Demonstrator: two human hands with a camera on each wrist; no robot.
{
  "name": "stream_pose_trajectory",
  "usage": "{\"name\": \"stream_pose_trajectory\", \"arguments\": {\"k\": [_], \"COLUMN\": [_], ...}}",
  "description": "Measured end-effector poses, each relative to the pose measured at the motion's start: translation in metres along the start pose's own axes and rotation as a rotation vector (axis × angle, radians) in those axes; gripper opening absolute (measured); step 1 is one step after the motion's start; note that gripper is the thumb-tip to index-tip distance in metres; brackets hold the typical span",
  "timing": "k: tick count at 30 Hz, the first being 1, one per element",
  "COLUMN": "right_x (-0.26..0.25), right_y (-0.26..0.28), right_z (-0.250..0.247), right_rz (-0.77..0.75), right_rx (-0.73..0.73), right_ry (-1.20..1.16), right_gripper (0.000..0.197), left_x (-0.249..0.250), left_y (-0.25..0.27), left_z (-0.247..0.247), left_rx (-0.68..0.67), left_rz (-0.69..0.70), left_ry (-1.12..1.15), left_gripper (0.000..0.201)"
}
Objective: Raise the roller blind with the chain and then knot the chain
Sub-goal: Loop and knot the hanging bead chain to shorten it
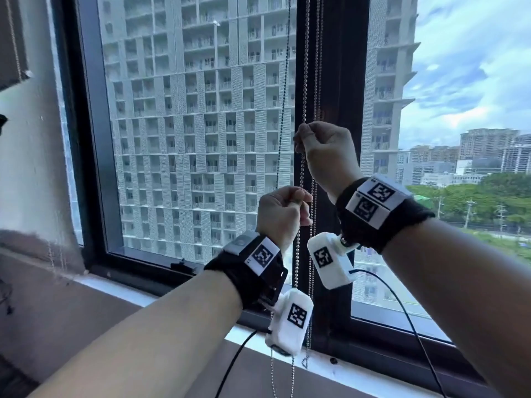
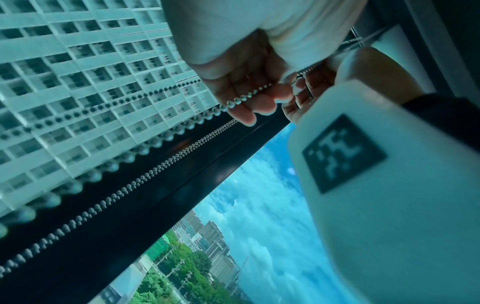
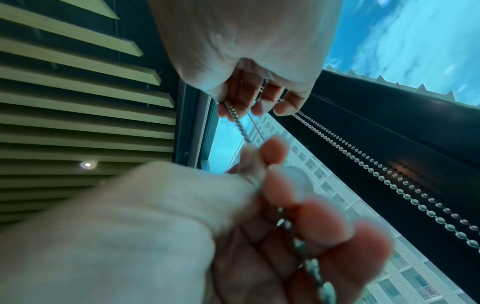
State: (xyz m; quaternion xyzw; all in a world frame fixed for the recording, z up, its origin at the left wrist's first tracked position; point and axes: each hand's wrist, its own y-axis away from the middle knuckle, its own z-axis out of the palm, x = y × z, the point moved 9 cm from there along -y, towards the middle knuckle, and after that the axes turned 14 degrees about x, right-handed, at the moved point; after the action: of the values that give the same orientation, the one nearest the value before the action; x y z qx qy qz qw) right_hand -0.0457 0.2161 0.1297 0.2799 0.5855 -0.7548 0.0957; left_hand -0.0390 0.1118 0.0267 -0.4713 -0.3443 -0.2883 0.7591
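Note:
A silver bead chain [image 1: 301, 170] hangs in front of the dark window mullion [image 1: 342, 67]. My right hand [image 1: 324, 150] is the upper one and pinches the chain between thumb and curled fingers. Just below it my left hand [image 1: 283, 209] grips the same chain in a loose fist. In the left wrist view the left hand [image 2: 246, 92] has its fingers curled round the chain [image 2: 241, 98]. The right wrist view shows the right hand [image 3: 249, 88] pinching the chain [image 3: 233, 117], with the left hand [image 3: 285, 236] blurred below. The roller blind itself is out of view.
Two more silver chain strands [image 1: 312, 225] hang beside the held one down to the white sill [image 1: 172, 294]. A thin dark chain [image 1: 283, 110] hangs before the left pane. Another dark blind [image 1: 11, 38] is at far left. Camera cables dangle from both wrists.

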Motion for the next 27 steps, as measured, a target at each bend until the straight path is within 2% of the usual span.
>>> {"name": "stream_pose_trajectory", "arguments": {"k": [5,8,12,16,22,27], "right_x": [0.013,0.032,0.054,0.069,0.085,0.095], "right_y": [-0.007,-0.017,-0.022,-0.025,-0.033,-0.039], "right_z": [0.003,0.001,0.000,-0.004,-0.010,-0.010], "right_rz": [-0.021,-0.008,0.100,0.173,0.202,0.188], "right_rx": [-0.005,0.024,-0.028,-0.044,-0.033,-0.014], "right_ry": [0.058,0.066,0.002,-0.017,-0.080,-0.130], "right_gripper": [0.020,0.017,0.016,0.016,0.019,0.017], "left_x": [-0.004,-0.008,-0.022,-0.034,-0.053,-0.057], "left_y": [-0.009,-0.021,-0.034,-0.044,-0.049,-0.051], "left_z": [-0.004,-0.001,0.018,0.035,0.055,0.057], "left_rx": [0.030,0.051,-0.019,-0.025,-0.070,-0.002], "left_rz": [0.234,0.296,0.264,0.287,0.235,0.244], "left_ry": [-0.283,-0.383,-0.439,-0.485,-0.436,-0.354], "left_gripper": [0.015,0.015,0.018,0.020,0.019,0.018]}}
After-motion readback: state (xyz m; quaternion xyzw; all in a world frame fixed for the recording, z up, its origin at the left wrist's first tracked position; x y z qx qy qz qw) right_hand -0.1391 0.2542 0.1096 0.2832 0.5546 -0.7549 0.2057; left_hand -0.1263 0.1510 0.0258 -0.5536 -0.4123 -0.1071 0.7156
